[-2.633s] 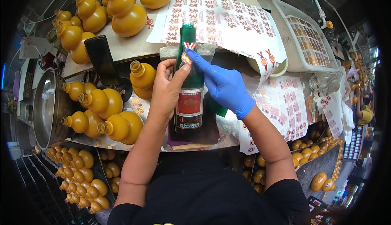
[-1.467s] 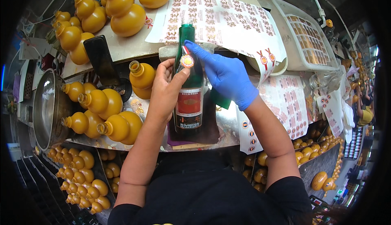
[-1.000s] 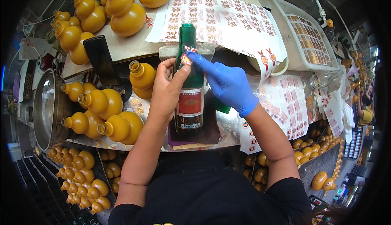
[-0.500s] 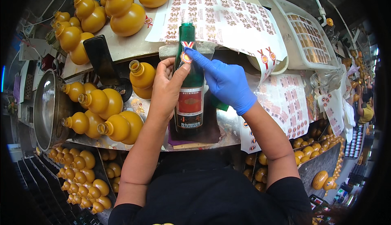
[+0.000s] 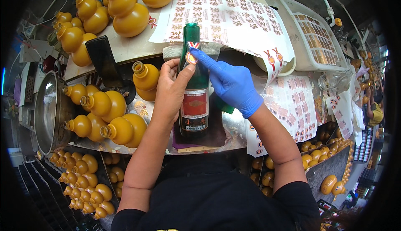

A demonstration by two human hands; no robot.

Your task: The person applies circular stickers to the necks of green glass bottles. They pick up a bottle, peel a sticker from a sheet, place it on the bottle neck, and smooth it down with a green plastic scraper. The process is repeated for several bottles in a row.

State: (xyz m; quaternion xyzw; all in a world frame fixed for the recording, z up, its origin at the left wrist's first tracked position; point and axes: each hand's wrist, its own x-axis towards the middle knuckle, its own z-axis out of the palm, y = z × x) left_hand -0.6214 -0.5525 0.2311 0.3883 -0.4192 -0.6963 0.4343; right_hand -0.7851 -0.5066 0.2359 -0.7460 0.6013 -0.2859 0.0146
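Evidently the green bottle (image 5: 201,79) lies at the centre of the near workbench, its neck pointing to the far side and its base over a dark mat (image 5: 217,137). The bare left hand (image 5: 172,85) grasps the bottle from the left, its thumb on the glass at the lower edge of a medal-shaped sticker (image 5: 191,59) with a red and white ribbon. The right hand (image 5: 234,82), in a blue glove, has its index finger stretched out onto that sticker, while its other fingers are curled in; whether they hold anything I cannot tell. A red label (image 5: 194,104) sits on the bottle's body, nearer than both hands. A grey cloth (image 5: 171,54) shows beside the neck. To the left, just beside the left hand, is a yellow gourd-shaped bottle (image 5: 146,82), and farther left a dark phone (image 5: 102,62) leans upright on a stand. On the far side a white sticker sheet (image 5: 227,18) is spread out, with a pale plastic tray (image 5: 295,39) to its right
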